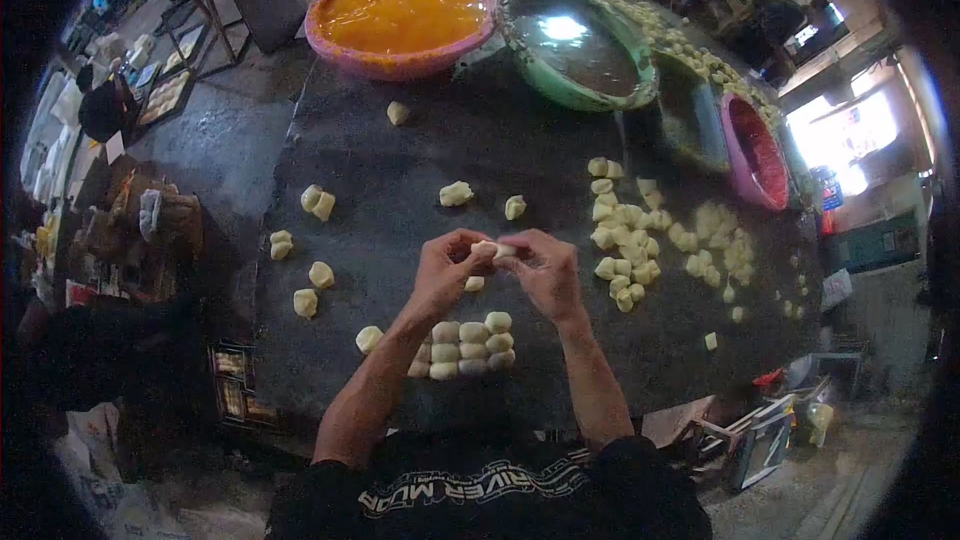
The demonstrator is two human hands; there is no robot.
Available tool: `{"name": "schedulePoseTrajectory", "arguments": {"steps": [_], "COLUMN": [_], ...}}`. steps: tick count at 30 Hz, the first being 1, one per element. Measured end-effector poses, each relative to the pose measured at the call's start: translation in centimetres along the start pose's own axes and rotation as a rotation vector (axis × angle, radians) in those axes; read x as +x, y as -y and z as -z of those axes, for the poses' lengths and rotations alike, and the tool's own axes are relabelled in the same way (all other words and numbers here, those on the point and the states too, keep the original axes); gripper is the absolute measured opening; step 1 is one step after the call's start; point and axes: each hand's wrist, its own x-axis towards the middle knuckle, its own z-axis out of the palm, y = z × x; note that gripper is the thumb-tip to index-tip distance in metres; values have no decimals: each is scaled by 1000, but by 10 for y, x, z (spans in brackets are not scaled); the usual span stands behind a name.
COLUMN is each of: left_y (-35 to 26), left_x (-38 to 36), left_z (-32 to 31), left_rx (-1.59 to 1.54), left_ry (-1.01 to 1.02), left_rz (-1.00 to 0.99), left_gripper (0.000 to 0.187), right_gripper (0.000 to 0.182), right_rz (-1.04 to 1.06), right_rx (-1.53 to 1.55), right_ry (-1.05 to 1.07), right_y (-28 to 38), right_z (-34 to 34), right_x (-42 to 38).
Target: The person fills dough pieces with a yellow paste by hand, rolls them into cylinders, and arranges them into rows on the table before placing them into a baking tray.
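Dough balls [473,350] sit nearest, in close rows on the table [370,160]; beyond, left hand [448,265] and right hand [545,268] pinch one pale dough piece [505,251] between them, where light, even pressure should prevent tearing; loose lumps [456,194] lie farther

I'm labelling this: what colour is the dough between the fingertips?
The dough is off-white, seen in the head view.

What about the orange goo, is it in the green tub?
No, the orange goo sits in a pink tub.
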Motion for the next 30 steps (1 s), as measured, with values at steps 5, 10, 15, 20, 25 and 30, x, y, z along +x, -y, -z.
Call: {"name": "schedulePoseTrajectory", "arguments": {"steps": [5, 10, 15, 20, 25, 30], "left_y": [9, 35, 34, 2, -17, -25], "left_x": [-11, 20, 16, 18, 45, 80], "left_z": [23, 77, 65, 18, -22, -23], "left_rx": [-100, -389, 1360, 969, 618, 368], "left_ry": [-50, -416, -365, -305, 6, 201], "left_rz": [35, -249, -549, -755, -964, -894], "left_gripper": [22, 18, 24, 35, 52, 51], "right_gripper": [16, 22, 22, 22, 23, 26], "right_rz": [-278, 44, 240, -131, -321, -276], "right_rx": [411, 695, -625, -25, 1058, 1412], "right_ry": [184, -306, -52, -146, 185, 301], "right_y": [-16, -33, -85, -42, -9, -32], "right_z": [-1, 28, 4, 11, -1, 22], "right_x": [-9, 28, 38, 24, 6, 40]}}
